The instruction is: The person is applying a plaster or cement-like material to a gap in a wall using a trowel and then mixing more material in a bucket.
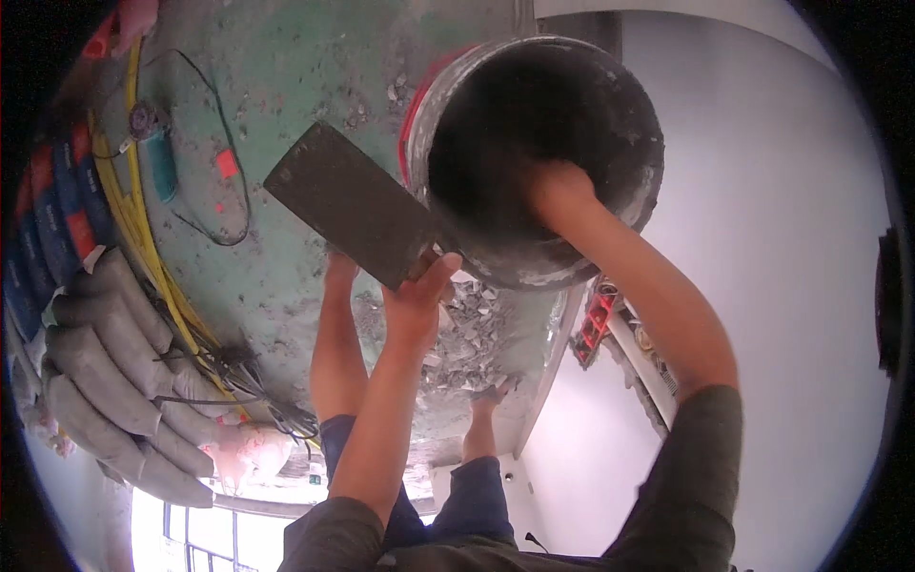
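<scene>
My left hand [417, 294] is closed round the handle of a dark, flat rectangular plastering trowel [345, 202]. The trowel's plate points up and to the left, beside a large round bucket [650, 172]. Dirty grey residue coats the bucket's rim, and its inside is very dark. Over the right side of that rim my right arm reaches down, and my right hand [560, 191] is inside the bucket. Motion blur and shadow hide its fingers, so I cannot make out whether they hold anything.
Broken rubble [472, 329] lies on the green floor below the bucket. Yellow cables [143, 243], grey sacks [105, 348] and blue-and-red packages [55, 214] line the left. A teal corded power tool [160, 164] lies near them. A white wall [762, 191] rises at the right, by a red object [596, 324].
</scene>
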A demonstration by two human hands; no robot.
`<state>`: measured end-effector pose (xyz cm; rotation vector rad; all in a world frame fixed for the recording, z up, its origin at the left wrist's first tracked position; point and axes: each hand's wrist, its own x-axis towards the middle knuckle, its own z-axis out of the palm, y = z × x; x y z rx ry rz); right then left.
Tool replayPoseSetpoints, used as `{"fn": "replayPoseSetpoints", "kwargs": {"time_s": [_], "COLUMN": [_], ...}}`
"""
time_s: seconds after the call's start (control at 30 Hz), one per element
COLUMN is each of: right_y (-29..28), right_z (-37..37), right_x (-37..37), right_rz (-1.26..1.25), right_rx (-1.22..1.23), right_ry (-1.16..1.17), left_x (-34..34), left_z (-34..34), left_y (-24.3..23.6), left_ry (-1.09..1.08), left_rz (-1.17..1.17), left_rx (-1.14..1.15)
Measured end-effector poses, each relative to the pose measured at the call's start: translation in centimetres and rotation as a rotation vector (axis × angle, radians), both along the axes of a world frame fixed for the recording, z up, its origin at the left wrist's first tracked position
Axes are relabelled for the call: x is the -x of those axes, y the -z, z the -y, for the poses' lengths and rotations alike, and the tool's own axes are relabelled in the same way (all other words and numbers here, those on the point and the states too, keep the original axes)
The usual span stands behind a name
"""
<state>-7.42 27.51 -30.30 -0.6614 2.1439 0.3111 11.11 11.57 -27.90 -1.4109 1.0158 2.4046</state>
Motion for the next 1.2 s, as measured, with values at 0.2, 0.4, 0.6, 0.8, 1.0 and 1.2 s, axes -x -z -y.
{"fn": "replayPoseSetpoints", "kwargs": {"time_s": [0.2,0.4,0.6,0.8,1.0,1.2], "right_y": [-5.6,-0.8,8.7,1.6,9.6,7.2], "right_z": [1.4,-1.1,-7.8,-0.8,-3.8,-6.2], "right_x": [7.1,9.1,0.8,7.0,4.6,0.1], "right_rz": [-0.323,-0.334,-0.235,-0.083,-0.183,-0.120], "right_rx": [0.294,0.064,-0.107,-0.142,-0.024,0.010], "right_ry": [-0.482,-0.291,0.197,0.020,-0.059,-0.014], "left_x": [1.0,1.9,3.3,3.0,2.5,2.8], "left_z": [-0.6,-0.5,-1.1,-0.3,-0.3,0.0], "left_y": [-0.7,-1.8,-2.0,-3.0,-2.2,-3.3], "left_ry": [0.067,0.028,0.040,0.039,0.098,0.051], "left_rz": [-0.092,0.014,0.022,0.041,0.072,0.075], "left_rx": [0.070,0.118,0.135,0.139,0.137,0.132]}}
